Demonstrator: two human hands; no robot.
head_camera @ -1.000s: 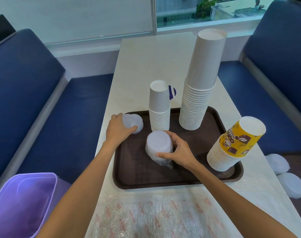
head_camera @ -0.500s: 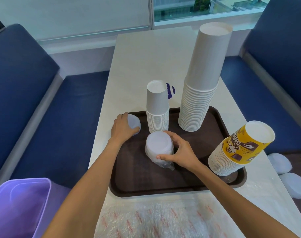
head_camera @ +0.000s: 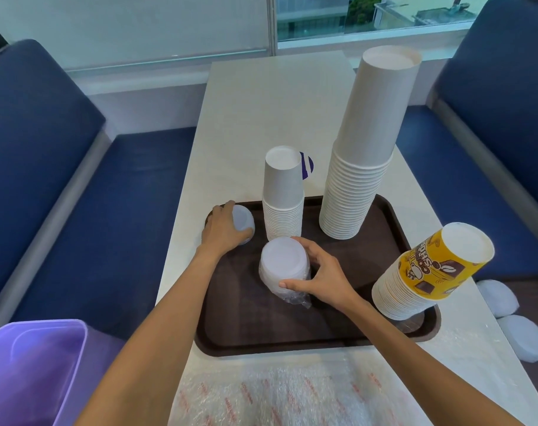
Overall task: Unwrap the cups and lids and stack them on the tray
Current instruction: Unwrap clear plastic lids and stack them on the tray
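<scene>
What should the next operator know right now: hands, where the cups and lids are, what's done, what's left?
Left hand grips the small lid stack at the tray's far-left corner.
Right hand holds the wrapped lid stack mid-tray.
Done: small white cup stack, tall white cup stack and yellow cup stack stand unwrapped on the tray; the yellow one leans.
Left: strip that wrap, stack the lids; two wrapped bundles wait right of the table.
</scene>
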